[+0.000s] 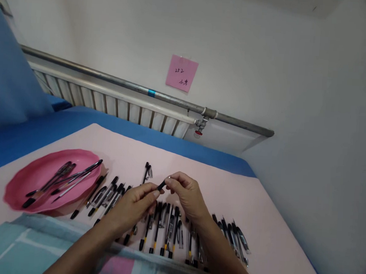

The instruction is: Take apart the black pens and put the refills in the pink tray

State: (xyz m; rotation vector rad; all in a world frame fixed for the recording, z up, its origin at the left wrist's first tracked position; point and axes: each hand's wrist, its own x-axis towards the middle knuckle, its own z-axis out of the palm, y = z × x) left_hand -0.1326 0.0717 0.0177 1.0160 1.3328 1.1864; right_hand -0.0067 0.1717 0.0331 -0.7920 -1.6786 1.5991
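Observation:
Above the middle of the pens, my left hand (139, 203) is closed around a pen. Its black grip end (161, 185) sticks out between thumb and fingers, and the rest is hidden in the hand. My right hand (188, 193) pinches at the tip of that pen, thumb against forefinger. A tiny pale thing shows at those fingertips, too small to name. Below the hands lie rows of clear-barrelled pens (166, 229) with black ends, some with loose caps beside them. A separate pen (146, 172) with a cap lies just beyond my left hand.
At the left, a pink scalloped plate (13, 185) holds several pens and parts. More pens (232, 236) lie right of my right forearm. The pink table cover (277, 227) lies over blue. Behind stand a radiator (122, 107), a pipe (243, 124) and a wall with a pink note (181, 73).

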